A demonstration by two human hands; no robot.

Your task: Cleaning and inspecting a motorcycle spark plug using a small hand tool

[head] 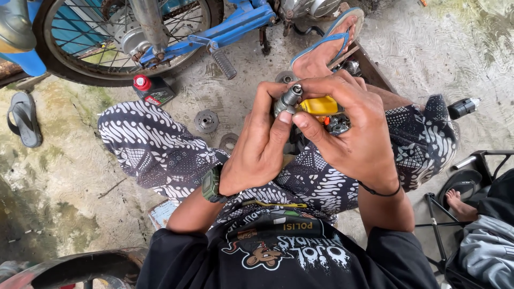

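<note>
My left hand (pixel 262 147) and my right hand (pixel 348 126) meet above my lap, which is covered in black-and-white patterned cloth. Both pinch a small grey metal cylindrical part (pixel 289 99) between thumbs and fingertips. A yellow object (pixel 319 105) shows just behind the part, under my right fingers; what holds it is hidden. A green watch (pixel 211 184) sits on my left wrist and a thin black band on my right wrist.
A blue motorcycle frame (pixel 235 24) and spoked wheel (pixel 112 37) stand ahead. A dark oil bottle with red cap (pixel 150 88), round metal parts (pixel 206 121) and a grey sandal (pixel 24 120) lie on the concrete floor. Another person's bare foot (pixel 460 203) rests at right.
</note>
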